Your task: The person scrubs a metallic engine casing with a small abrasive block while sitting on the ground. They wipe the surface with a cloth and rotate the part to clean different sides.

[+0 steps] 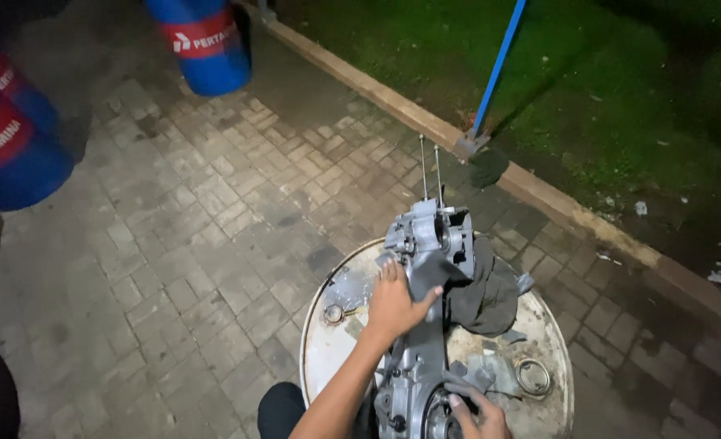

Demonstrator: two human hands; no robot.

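An upended drum top (336,341) serves as a tabletop on grey paving (182,244) beside a kerb and dark grass. A grey engine casing (425,268) lies across it. The left hand (395,302) presses flat on the casing with a rag; the right hand (478,416), cut off by the frame edge, grips its lower end.

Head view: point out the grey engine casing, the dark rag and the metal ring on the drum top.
grey engine casing (429,236): head view, upper housing.
dark rag (482,297): head view, bunched middle.
metal ring (533,376): head view, its rim.
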